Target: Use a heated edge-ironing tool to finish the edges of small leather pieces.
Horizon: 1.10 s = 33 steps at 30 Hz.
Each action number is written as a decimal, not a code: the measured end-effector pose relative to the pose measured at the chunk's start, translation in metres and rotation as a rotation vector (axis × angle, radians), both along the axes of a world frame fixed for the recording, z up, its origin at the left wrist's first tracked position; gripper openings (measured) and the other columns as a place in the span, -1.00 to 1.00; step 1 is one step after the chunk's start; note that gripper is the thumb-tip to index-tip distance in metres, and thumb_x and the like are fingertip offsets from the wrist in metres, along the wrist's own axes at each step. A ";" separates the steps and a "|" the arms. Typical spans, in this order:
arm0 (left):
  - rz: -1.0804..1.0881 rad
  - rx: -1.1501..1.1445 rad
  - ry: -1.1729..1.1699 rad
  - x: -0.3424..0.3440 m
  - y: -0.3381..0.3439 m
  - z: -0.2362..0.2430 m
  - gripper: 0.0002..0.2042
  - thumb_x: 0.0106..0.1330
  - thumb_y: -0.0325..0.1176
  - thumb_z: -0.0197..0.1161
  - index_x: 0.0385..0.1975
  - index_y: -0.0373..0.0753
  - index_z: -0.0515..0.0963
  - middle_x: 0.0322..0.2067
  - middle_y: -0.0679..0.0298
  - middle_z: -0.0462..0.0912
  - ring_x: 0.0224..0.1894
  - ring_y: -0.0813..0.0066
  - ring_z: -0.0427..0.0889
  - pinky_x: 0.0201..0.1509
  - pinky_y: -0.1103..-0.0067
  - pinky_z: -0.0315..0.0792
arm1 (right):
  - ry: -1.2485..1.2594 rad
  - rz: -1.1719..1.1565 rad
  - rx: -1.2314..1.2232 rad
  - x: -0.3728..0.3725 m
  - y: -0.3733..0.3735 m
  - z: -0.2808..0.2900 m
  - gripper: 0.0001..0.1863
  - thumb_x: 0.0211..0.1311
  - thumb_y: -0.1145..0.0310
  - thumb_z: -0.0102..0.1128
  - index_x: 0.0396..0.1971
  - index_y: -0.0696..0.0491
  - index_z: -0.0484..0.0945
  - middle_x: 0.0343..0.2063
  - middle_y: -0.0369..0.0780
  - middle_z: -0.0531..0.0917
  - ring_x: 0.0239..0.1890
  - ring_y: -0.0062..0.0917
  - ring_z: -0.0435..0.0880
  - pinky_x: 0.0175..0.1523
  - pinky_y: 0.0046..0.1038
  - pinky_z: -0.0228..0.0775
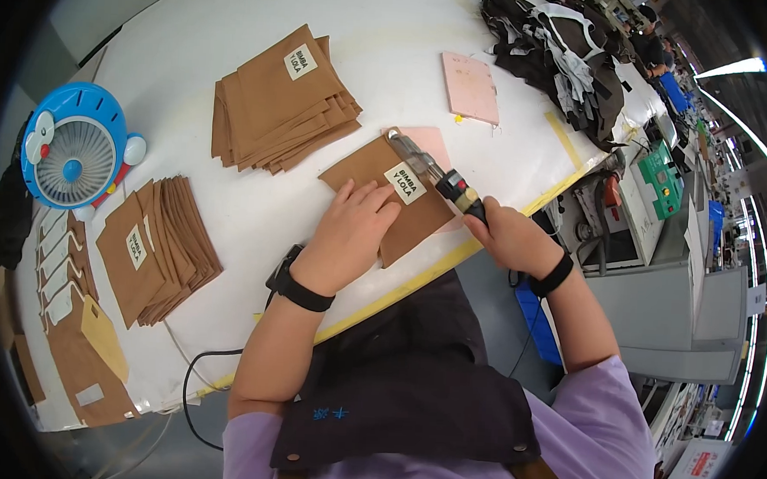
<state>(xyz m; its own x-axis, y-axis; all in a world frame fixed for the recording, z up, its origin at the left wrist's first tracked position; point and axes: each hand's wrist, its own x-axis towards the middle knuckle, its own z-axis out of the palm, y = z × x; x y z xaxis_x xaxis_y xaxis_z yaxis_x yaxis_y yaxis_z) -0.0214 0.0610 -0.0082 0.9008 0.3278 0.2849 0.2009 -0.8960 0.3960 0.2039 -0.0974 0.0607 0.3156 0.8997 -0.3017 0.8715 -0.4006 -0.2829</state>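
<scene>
My left hand (353, 234) lies on a brown panel (419, 220) with a cream label, its fingers spread flat near the label. My right hand (514, 238) is closed round the black handle of a hand-held hot-air gun (443, 180) with a metal barrel. The barrel reaches over the panel's upper right part, beside the label; I cannot tell whether it touches. A pink sheet (430, 144) shows partly from under the panel.
Stacks of brown panels stand behind (278, 104) and at left (162, 250). A blue fan (73, 149) is at far left, above wire hooks (59, 266). A pink pad (470, 88) and dark fabric heap (566, 63) lie at back right. Yellow tape (443, 262) marks the table's front edge.
</scene>
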 end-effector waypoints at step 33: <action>0.034 -0.080 0.019 -0.012 0.017 -0.002 -0.55 0.16 -0.74 0.01 0.07 -0.33 0.55 0.21 0.05 0.54 0.35 0.05 0.40 0.53 0.15 0.18 | 0.048 -0.106 -0.115 -0.017 -0.107 0.009 -0.53 0.51 0.03 0.05 -0.18 0.24 0.36 -0.55 0.09 0.62 -0.46 0.07 0.63 -0.34 -0.05 0.45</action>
<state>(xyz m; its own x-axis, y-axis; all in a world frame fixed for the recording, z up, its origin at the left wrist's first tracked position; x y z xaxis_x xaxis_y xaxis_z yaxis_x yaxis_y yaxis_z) -0.0334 0.0781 -0.0097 0.8936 0.3796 0.2397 0.2390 -0.8542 0.4617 0.1870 -0.2048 0.0698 0.3900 0.8204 -0.4181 0.8091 -0.5221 -0.2697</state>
